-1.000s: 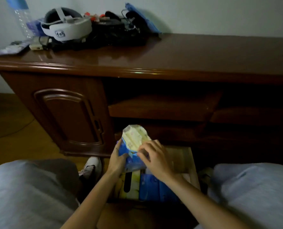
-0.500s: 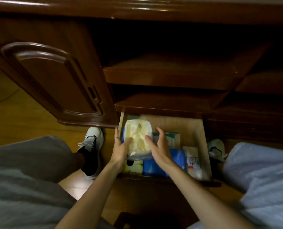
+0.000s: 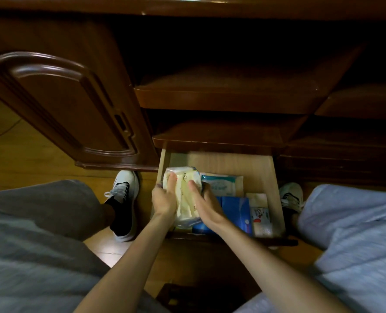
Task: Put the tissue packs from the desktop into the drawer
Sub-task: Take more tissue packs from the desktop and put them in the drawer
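Note:
A pale yellow tissue pack (image 3: 184,195) in clear wrap lies at the left side of the open wooden drawer (image 3: 223,160). My left hand (image 3: 165,199) grips its left edge, fingers over the top. My right hand (image 3: 204,205) presses against its right side with the fingers flat. Other packs lie in the drawer: a teal and white one (image 3: 223,185) behind, a blue one (image 3: 233,210) to the right, and a small white printed one (image 3: 261,215) at the far right. The desktop is out of view.
Dark wooden shelves (image 3: 223,96) hang above the drawer, and a cabinet door (image 3: 59,105) stands to the left. My knees in grey trousers (image 3: 36,222) flank the drawer, with a white shoe (image 3: 124,195) on the wood floor at left and another (image 3: 291,197) at right.
The view has tipped down from the desktop to the drawer. Both hands have lowered the yellow pack from upright above the drawer to lying inside it at the left.

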### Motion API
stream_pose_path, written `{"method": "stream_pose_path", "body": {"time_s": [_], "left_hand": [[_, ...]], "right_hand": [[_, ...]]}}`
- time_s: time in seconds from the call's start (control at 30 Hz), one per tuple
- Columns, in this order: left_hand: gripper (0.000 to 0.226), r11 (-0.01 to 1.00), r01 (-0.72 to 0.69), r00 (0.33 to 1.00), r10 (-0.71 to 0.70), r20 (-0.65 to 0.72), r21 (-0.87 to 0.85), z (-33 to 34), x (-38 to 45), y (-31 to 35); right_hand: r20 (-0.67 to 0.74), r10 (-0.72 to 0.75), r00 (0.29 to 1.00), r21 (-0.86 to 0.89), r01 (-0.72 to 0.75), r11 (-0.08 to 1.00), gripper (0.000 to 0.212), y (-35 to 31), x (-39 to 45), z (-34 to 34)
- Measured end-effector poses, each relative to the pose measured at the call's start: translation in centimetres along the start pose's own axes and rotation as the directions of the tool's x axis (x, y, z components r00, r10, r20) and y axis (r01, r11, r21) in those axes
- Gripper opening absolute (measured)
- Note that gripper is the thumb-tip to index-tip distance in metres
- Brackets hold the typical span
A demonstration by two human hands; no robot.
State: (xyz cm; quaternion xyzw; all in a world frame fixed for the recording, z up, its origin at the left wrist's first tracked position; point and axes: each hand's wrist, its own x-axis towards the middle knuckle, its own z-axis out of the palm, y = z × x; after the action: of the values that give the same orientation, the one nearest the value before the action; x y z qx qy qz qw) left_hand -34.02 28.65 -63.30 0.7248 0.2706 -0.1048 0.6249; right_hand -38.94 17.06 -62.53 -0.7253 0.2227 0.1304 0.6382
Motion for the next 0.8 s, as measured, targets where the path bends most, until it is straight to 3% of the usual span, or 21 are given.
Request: {"method": "stream_pose_path", "body": {"time_s": [0.13, 0.27, 0.37, 0.43, 0.5, 0.63, 0.73, 0.8], "left_hand": [[0.029, 0.976, -0.214, 0.974, 0.210, 0.091, 0.046, 0.9, -1.4, 0.7], [0.047, 0.958, -0.224, 0.974, 0.215, 0.068, 0.179, 1.9, -3.9, 0.8], [0.074, 0.938, -0.163, 0.985, 0.175, -0.011, 0.305, 2.0, -4.7, 1.2], [0.094, 0.935, -0.083, 0.990, 0.118, -0.082, 0.344, 1.4, -3.9, 2.0], [0.082, 0.938, -0.074, 0.987, 0.118, -0.109, 0.339, 0.8, -2.8, 2.4], [0.030, 0.970, -0.201, 0.970, 0.217, -0.113, 0.140, 0.5, -1.8, 1.8], [0.029, 0.959, -0.254, 0.960, 0.266, -0.089, 0.126, 0.9, -1.4, 1.2], [0.036, 0.958, -0.253, 0.960, 0.266, -0.083, 0.135, 0.9, -1.0, 0.9]], "right_hand": [[-0.174, 0.165, 0.971, 0.179, -0.134, 0.975, 0.051, -0.2, 0.5, -0.1], [-0.333, 0.011, 0.943, -0.039, -0.026, 0.999, 0.049, -0.5, 0.7, -1.1], [-0.306, -0.173, 0.936, -0.321, 0.069, 0.945, 0.042, -0.7, 0.5, -1.0], [-0.292, -0.212, 0.933, -0.393, 0.085, 0.915, 0.044, -0.9, 0.2, -0.2], [-0.277, -0.209, 0.938, -0.418, 0.078, 0.905, 0.046, -0.8, 0.2, 0.6], [-0.251, -0.191, 0.949, -0.427, 0.069, 0.902, 0.049, -0.3, 0.7, 1.0], [-0.227, -0.136, 0.964, -0.417, 0.030, 0.908, 0.053, 0.3, 1.2, 0.7], [-0.128, -0.011, 0.992, -0.366, -0.036, 0.930, 0.056, 0.4, 1.4, -0.2]]}}
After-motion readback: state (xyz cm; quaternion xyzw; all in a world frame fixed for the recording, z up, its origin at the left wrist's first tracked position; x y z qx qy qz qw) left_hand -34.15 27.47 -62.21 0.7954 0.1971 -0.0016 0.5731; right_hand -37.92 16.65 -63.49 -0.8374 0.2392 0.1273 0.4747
